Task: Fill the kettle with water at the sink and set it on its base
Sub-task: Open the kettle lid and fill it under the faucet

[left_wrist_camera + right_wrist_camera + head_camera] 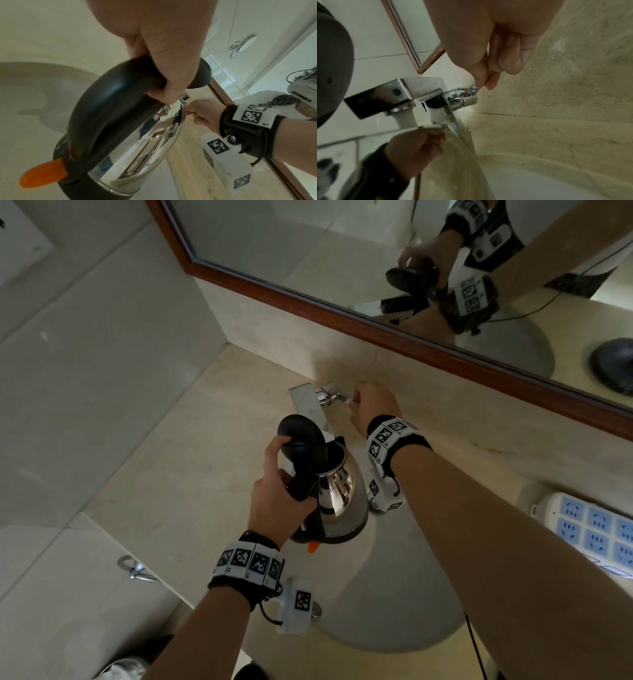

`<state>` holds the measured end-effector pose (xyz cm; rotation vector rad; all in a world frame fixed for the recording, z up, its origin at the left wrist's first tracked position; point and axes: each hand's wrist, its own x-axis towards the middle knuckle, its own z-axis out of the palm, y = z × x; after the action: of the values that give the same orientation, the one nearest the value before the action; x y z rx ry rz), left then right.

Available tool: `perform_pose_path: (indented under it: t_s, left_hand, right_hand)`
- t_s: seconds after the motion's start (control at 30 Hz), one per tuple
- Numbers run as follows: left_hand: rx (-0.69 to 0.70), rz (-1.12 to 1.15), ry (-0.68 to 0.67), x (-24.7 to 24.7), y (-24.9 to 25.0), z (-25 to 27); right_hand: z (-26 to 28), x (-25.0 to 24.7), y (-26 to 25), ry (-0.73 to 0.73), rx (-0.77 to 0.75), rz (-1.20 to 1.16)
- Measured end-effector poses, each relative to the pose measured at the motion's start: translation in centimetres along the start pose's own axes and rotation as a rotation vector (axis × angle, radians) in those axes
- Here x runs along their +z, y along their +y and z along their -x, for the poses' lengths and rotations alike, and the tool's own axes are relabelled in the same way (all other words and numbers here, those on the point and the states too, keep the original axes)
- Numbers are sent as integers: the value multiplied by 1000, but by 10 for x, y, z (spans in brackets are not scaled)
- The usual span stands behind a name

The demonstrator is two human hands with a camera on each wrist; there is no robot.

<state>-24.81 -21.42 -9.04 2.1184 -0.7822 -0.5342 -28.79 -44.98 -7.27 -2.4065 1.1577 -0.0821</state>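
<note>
A steel kettle (pixel 342 501) with a black handle and an orange switch (pixel 42 174) hangs over the sink basin (pixel 394 594). My left hand (pixel 274 491) grips its handle (pixel 106 101). The black lid (pixel 301 436) stands open, and the kettle's mouth sits under the square chrome faucet (pixel 308 402). In the right wrist view a white stream (pixel 404 120) drops from the faucet (pixel 412 94) spout toward the kettle's rim. My right hand (pixel 356 400) pinches the thin faucet lever (pixel 475 86) between thumb and fingertip, just right of the faucet. The water level inside the kettle is hidden.
A white and blue power strip (pixel 589 529) lies on the counter to the right of the basin, with a black cable (pixel 476 645) running along the front. A wood-framed mirror (pixel 342 313) hangs behind the faucet; a dark round object (pixel 613 364) shows in its reflection.
</note>
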Motion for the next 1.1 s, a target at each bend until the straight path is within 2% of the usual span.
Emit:
perform_pose_path:
  t_s: [1.1]
  left_hand:
    - [-56, -9, 4, 2, -2, 3]
  right_hand:
    - [-2, 4, 0, -16, 29, -33]
